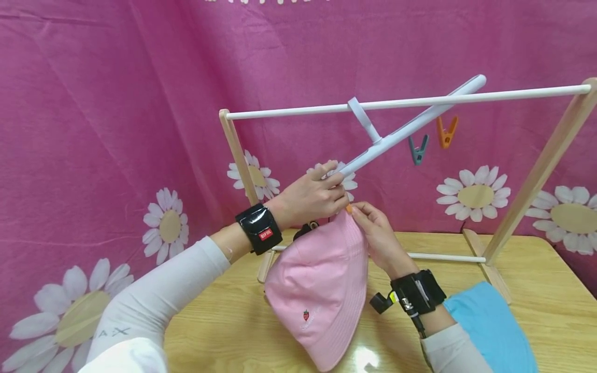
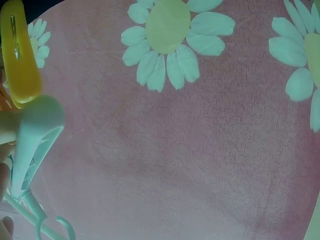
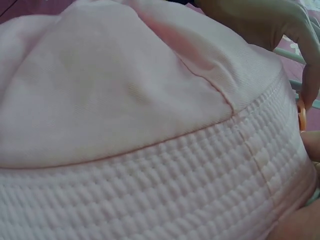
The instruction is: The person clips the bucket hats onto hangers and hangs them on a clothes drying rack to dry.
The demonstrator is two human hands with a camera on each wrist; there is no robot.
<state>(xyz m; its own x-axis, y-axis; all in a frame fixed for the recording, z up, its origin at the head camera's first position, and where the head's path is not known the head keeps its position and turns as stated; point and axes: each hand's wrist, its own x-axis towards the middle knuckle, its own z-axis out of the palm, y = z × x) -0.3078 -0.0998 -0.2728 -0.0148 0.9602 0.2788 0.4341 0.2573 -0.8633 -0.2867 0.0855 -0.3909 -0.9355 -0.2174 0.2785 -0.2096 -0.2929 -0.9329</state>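
Observation:
A pale clip hanger (image 1: 406, 132) tilts steeply, its hook (image 1: 360, 114) over the white rail, its right end high. My left hand (image 1: 313, 196) grips the hanger's low end. From below, my right hand (image 1: 380, 235) pinches the brim edge of a pink bucket hat (image 1: 310, 280), which hangs crown to the left with a small strawberry motif. An orange clothespin (image 1: 349, 209) shows between the hands at the brim; the right wrist view shows this clothespin (image 3: 301, 115) beside the stitched brim. In the left wrist view, a yellow-orange clothespin (image 2: 21, 60) stands at the hanger's rounded end (image 2: 42, 117).
A wooden rack with a white top rail (image 1: 522, 94) stands on the wood table (image 1: 224, 331). A teal clothespin (image 1: 418, 150) and an orange clothespin (image 1: 446, 132) hang below the hanger's raised side. Blue fabric (image 1: 494, 331) lies at the right, behind the right forearm.

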